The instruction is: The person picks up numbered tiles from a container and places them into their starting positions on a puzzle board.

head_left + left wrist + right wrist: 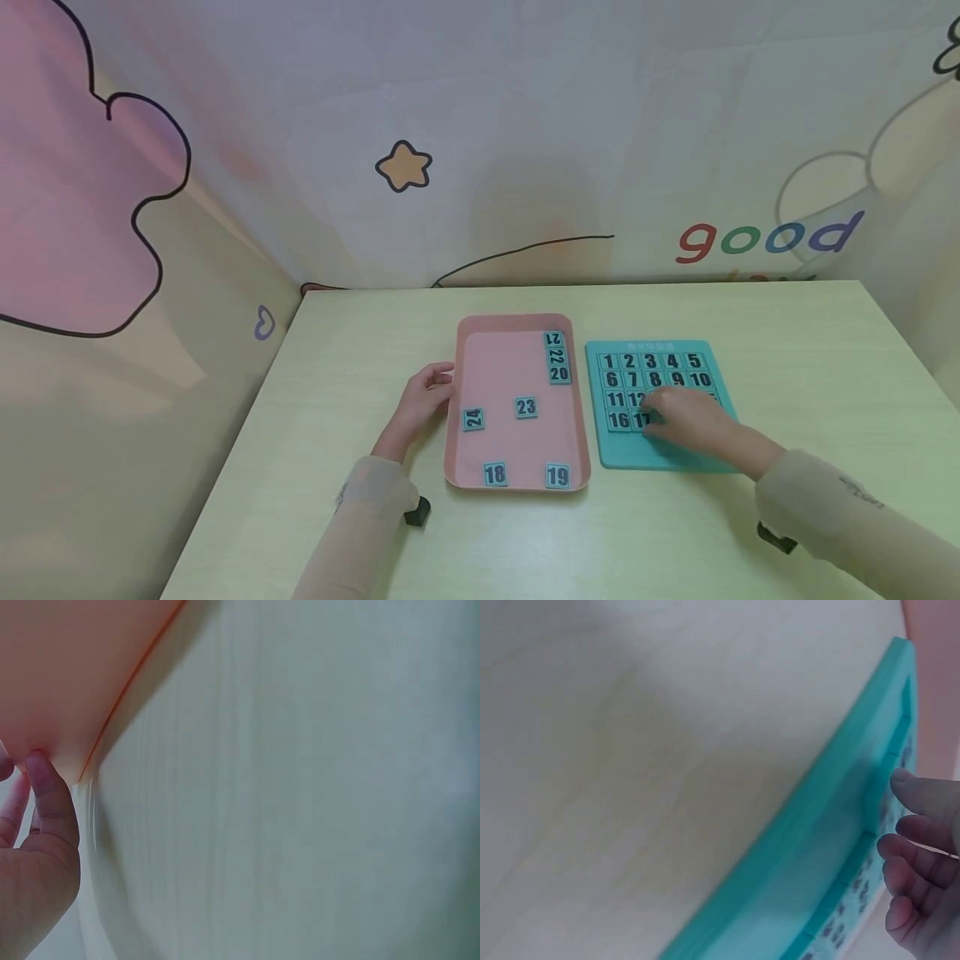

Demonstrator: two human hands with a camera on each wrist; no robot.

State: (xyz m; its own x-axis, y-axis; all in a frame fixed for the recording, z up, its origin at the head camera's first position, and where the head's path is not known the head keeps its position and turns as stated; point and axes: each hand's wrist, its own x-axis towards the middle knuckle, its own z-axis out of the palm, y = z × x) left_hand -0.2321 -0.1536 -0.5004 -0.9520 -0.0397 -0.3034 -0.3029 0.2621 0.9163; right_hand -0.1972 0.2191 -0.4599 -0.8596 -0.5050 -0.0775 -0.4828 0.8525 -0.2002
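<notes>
The left hand (422, 398) lies on the pale wooden worktop (787, 350), its loosely curled fingers touching the left rim of the pink rectangular plastic tray (452, 433). The right hand (686, 421) rests palm down, fingers relaxed, on the teal square number-tile board (622, 457), just right of the tray. Both stand lengthwise, away from the person.

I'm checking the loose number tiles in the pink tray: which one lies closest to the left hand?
Tile 24, near the tray's left wall beside the left hand; the other loose tiles lie farther right.
</notes>
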